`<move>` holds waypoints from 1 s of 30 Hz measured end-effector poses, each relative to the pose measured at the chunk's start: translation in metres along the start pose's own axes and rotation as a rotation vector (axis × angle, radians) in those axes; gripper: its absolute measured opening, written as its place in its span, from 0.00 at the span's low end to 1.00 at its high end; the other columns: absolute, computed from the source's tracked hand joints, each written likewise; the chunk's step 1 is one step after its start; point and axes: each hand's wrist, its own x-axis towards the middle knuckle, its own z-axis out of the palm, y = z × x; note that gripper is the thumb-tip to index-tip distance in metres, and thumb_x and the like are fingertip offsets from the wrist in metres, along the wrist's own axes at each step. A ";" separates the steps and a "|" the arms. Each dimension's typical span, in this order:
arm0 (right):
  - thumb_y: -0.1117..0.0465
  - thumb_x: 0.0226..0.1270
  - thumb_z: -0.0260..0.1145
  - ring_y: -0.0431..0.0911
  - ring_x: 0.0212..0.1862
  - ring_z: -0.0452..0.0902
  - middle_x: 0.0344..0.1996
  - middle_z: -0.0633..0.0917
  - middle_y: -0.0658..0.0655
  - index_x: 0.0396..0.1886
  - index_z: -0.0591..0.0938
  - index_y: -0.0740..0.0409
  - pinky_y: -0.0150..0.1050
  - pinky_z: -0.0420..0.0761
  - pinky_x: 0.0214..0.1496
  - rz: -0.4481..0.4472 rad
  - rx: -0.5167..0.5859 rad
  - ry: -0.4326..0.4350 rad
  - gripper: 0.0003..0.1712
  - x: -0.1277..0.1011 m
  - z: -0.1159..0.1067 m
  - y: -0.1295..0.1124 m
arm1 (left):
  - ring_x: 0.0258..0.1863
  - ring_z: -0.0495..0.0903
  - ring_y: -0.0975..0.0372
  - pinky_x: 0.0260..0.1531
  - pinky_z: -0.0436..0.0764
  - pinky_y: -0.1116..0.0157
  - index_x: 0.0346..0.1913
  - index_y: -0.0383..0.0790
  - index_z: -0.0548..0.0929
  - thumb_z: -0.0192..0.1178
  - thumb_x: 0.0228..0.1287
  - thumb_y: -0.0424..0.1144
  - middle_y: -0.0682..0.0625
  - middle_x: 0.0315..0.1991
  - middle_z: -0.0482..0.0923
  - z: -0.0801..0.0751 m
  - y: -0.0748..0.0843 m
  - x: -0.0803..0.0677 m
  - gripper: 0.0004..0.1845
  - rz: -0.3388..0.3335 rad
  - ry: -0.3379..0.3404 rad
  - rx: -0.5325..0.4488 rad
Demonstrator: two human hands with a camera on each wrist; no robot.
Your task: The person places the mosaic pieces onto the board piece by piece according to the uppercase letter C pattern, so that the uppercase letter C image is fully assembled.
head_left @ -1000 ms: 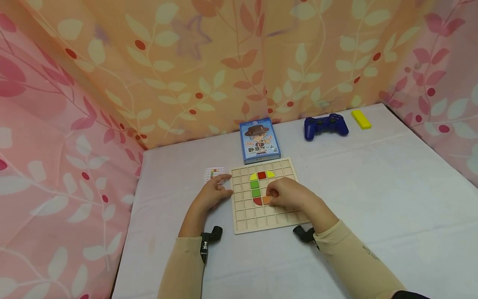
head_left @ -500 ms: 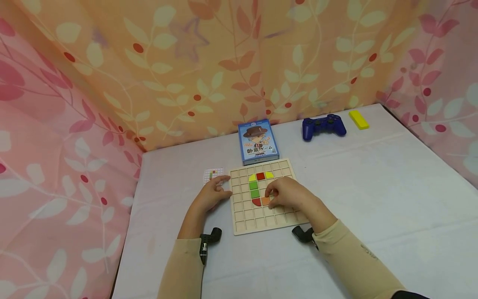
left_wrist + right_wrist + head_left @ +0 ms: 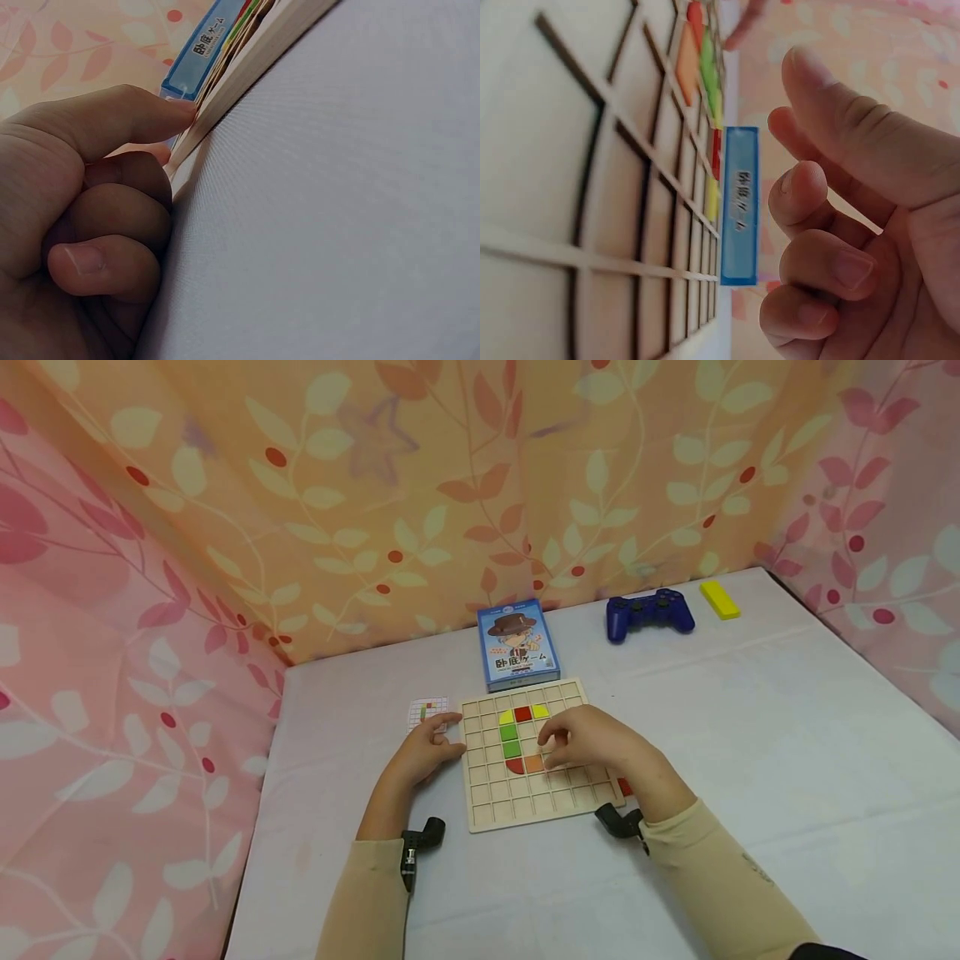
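Note:
A wooden grid board lies on the white cloth. Inlaid in its cells are yellow corner pieces, a red square tile, green square tiles, a red rounded piece and an orange tile. My left hand rests its thumb and index fingertip against the board's left edge, the other fingers curled in. Over the board, just right of the orange tile, my right hand hovers with thumb and fingers apart. Nothing sits between them in the right wrist view.
A small pattern card lies behind my left hand. Beyond the board stands a blue game box. A blue game controller and a yellow block are farther right. Something red peeks out beside the board's right edge, under my wrist.
My right hand has lifted off the orange tile and shifted slightly right, its fingers parting. The orange tile stays in its cell. The red thing by the right edge now shows. Left hand unchanged.

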 end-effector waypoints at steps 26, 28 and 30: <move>0.51 0.58 0.80 0.47 0.32 0.69 0.29 0.76 0.51 0.43 0.86 0.53 0.43 0.67 0.33 0.098 -0.016 0.182 0.17 -0.044 -0.052 0.010 | 0.08 0.61 0.62 0.08 0.60 0.66 0.69 0.55 0.77 0.73 0.60 0.40 0.53 0.16 0.70 0.000 0.001 -0.003 0.33 -0.015 -0.005 -0.006; 0.52 0.58 0.80 0.47 0.31 0.68 0.29 0.76 0.51 0.43 0.86 0.54 0.42 0.68 0.32 0.108 -0.020 0.200 0.17 -0.049 -0.055 0.012 | 0.08 0.61 0.62 0.09 0.60 0.66 0.69 0.55 0.76 0.73 0.61 0.40 0.53 0.16 0.69 0.000 0.000 -0.002 0.33 -0.014 -0.005 -0.002; 0.53 0.59 0.80 0.47 0.30 0.68 0.29 0.76 0.51 0.43 0.86 0.55 0.42 0.68 0.31 0.119 -0.026 0.207 0.17 -0.053 -0.058 0.013 | 0.08 0.61 0.62 0.09 0.60 0.66 0.69 0.56 0.76 0.73 0.61 0.40 0.53 0.16 0.69 -0.001 0.000 -0.003 0.32 -0.021 0.001 0.007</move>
